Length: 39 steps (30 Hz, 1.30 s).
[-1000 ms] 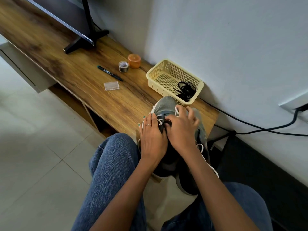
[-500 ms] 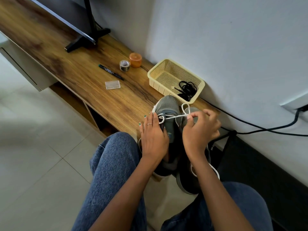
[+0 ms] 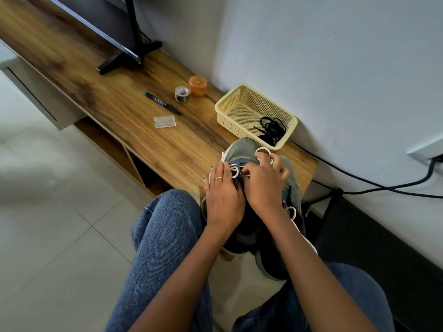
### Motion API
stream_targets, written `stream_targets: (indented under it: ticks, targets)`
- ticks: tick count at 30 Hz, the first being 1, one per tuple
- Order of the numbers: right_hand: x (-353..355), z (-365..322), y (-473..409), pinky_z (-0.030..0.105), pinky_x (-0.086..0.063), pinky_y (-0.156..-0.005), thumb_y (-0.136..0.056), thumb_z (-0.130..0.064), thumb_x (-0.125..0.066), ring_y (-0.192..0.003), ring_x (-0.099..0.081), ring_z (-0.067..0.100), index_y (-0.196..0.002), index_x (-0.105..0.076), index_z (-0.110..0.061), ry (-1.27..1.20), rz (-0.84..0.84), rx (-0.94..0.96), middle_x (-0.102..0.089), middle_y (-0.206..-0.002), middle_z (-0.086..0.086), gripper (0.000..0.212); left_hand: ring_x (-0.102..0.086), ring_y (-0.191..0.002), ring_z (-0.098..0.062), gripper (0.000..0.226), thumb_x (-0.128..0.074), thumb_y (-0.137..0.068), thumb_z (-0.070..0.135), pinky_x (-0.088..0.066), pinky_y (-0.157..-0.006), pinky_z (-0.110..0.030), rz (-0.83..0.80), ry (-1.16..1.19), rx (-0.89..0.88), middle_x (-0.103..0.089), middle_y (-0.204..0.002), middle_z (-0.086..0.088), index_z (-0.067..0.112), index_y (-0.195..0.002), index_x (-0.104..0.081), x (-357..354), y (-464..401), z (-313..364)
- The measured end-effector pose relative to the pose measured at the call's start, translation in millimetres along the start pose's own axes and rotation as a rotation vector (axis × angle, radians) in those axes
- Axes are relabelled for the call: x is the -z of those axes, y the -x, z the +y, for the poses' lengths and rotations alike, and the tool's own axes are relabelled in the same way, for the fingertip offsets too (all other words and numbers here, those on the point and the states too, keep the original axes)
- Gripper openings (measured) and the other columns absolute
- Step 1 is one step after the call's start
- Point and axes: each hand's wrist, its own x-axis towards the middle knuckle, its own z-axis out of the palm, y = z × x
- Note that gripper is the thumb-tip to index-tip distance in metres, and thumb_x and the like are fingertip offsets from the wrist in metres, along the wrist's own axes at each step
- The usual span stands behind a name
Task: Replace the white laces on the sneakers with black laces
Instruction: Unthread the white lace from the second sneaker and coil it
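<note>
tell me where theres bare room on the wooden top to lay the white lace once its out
Bare wood lies between the clear case, the basket and the sneaker, and left of the pen toward the stand. It is crowded at the right end, where both hands work, and around the tape and orange lid.

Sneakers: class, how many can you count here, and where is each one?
2. One sneaker lies under both hands at the table edge; the other sneaker sits beside it, on the right, partly hidden by the right hand.
</note>
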Motion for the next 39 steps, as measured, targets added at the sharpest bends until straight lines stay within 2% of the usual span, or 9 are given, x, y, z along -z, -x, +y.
stream_targets:
  ticks: [5, 8, 12, 15, 22, 25, 29, 34, 39]
  targets:
    - [-0.7, 1.5, 4.3, 0.045, -0.021, -0.104, -0.088, -0.016, -0.059, -0.133, -0.028, 0.026, -0.088, -0.063, -0.018, -0.137, 0.094, -0.017, -0.047, -0.137, -0.002, 0.005, -0.003, -0.149, -0.02, 0.051, -0.027, -0.105, 0.022, 0.005, -0.119, -0.038, 0.001, 0.022, 0.001, -0.013, -0.161, -0.005, 0.011, -0.153, -0.017, -0.3, 0.2, -0.1]
    - [-0.1, 0.5, 10.9, 0.044, -0.028, -0.101, -0.086, -0.008, -0.061, -0.125, -0.038, 0.023, -0.078, -0.057, -0.015, -0.366, 0.193, -0.096, -0.052, -0.124, 0.0, 0.011, -0.004, -0.149, -0.02, 0.051, -0.028, -0.104, 0.022, 0.005, -0.118, -0.038, -0.001, 0.029, 0.002, -0.013, -0.161, -0.006, 0.01, -0.153, -0.018, -0.7, 0.3, -0.7]
    - [3.7, 0.8, 20.3, 0.021, -0.037, -0.086, -0.085, 0.004, -0.058, -0.109, -0.046, 0.018, -0.076, -0.053, -0.008, -0.657, 0.416, -0.149, -0.045, -0.108, -0.002, 0.015, -0.014, -0.147, -0.022, 0.047, -0.036, -0.098, 0.012, -0.001, -0.119, -0.043, 0.049, 0.038, -0.02, -0.028, -0.155, -0.009, 0.007, -0.145, -0.035, -1.3, -1.0, -1.1]
    - [8.9, 5.1, 23.2, 0.001, -0.034, -0.079, -0.086, 0.003, -0.059, -0.103, -0.046, 0.011, -0.079, -0.056, -0.003, -0.748, 0.568, -0.217, -0.046, -0.109, 0.003, 0.01, -0.012, -0.147, -0.022, 0.052, -0.039, -0.098, 0.012, 0.001, -0.119, -0.04, 0.053, 0.021, -0.025, -0.024, -0.157, -0.008, 0.007, -0.149, -0.028, -0.3, 1.0, -0.1]
    - [15.5, 12.3, 23.9, 0.003, -0.039, -0.079, -0.09, -0.004, -0.057, -0.097, -0.052, 0.005, -0.085, -0.054, -0.011, -0.862, 0.825, -0.373, -0.043, -0.113, 0.003, 0.009, -0.007, -0.148, -0.022, 0.056, -0.038, -0.099, 0.015, 0.005, -0.118, -0.037, 0.027, -0.005, -0.014, -0.018, -0.159, -0.008, 0.007, -0.151, -0.02, 1.1, 1.8, 0.0]
    - [16.1, 11.2, 24.8, 0.007, -0.039, -0.086, -0.09, -0.005, -0.057, -0.102, -0.051, 0.016, -0.091, -0.056, -0.009, -0.801, 0.734, -0.389, -0.045, -0.115, 0.008, 0.004, -0.008, -0.148, -0.022, 0.056, -0.039, -0.099, 0.015, 0.004, -0.119, -0.037, 0.025, -0.004, -0.018, -0.019, -0.159, -0.008, 0.007, -0.151, -0.021, 0.4, 0.8, -0.6]
    - [15.9, 5.2, 22.7, 0.049, -0.033, -0.106, -0.082, -0.01, -0.06, -0.125, -0.041, 0.026, -0.121, -0.054, -0.014, -0.451, 0.508, -0.27, -0.048, -0.13, 0.008, 0.04, -0.006, -0.148, -0.022, 0.055, -0.038, -0.1, 0.016, 0.005, -0.118, -0.035, 0.016, 0.022, -0.008, -0.019, -0.159, -0.007, 0.009, -0.152, -0.022, -1.2, 0.1, -0.7]
    - [12.9, -3.1, 15.6, 0.047, -0.013, -0.108, -0.088, -0.026, -0.06, -0.14, -0.016, 0.027, -0.11, -0.067, -0.025, -0.129, 0.159, -0.052, -0.04, -0.143, -0.002, 0.023, -0.028, -0.142, -0.022, 0.047, -0.043, -0.1, 0.023, -0.004, -0.119, -0.039, 0.081, 0.106, -0.028, -0.043, -0.147, -0.006, 0.012, -0.145, -0.038, -0.9, 1.1, -2.2]
    - [5.3, -2.1, 7.1, 0.046, -0.008, -0.109, -0.093, -0.03, -0.056, -0.142, -0.011, 0.028, -0.108, -0.07, -0.024, -0.046, 0.033, -0.042, -0.04, -0.145, -0.001, 0.021, -0.04, -0.122, -0.031, 0.04, -0.043, -0.1, 0.028, -0.033, -0.107, -0.048, 0.14, 0.097, 0.005, -0.062, -0.124, -0.008, 0.018, -0.138, -0.048, 4.6, 2.8, 0.0]
